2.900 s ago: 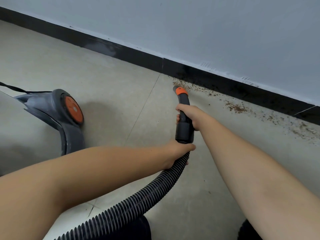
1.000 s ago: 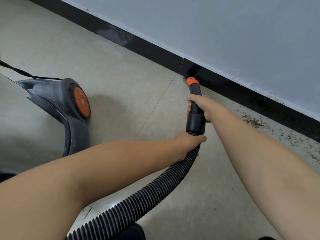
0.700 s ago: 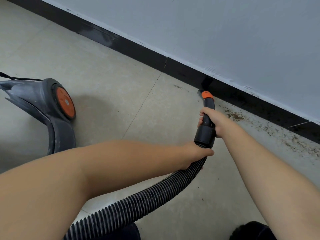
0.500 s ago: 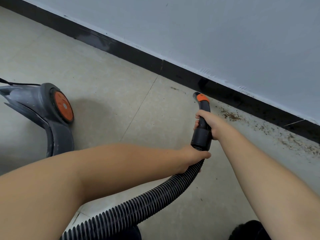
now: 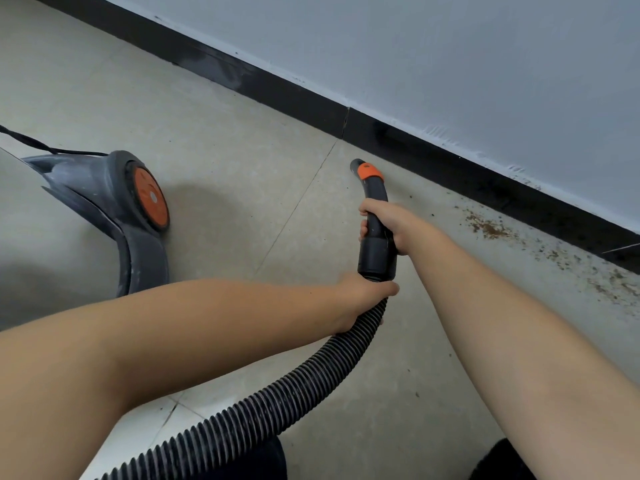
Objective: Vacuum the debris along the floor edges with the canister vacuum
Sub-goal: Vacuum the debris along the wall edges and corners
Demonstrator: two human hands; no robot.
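Canister vacuum [image 5: 114, 216] cut off at left; right hand [image 5: 388, 225] closed round nozzle [image 5: 374, 202], left hand [image 5: 360, 299] gripping hose [image 5: 277, 407]; debris [image 5: 491, 230] beside baseboard [image 5: 450, 168].

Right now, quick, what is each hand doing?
Left hand: closed on the ribbed hose, just below the black cuff.
Right hand: closed on the curved handle tube, below its orange band.

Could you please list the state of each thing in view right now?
Left hand: gripping the ribbed hose.
Right hand: gripping the nozzle handle.
Nozzle tip: near the baseboard, short of debris.
Debris: still scattered.
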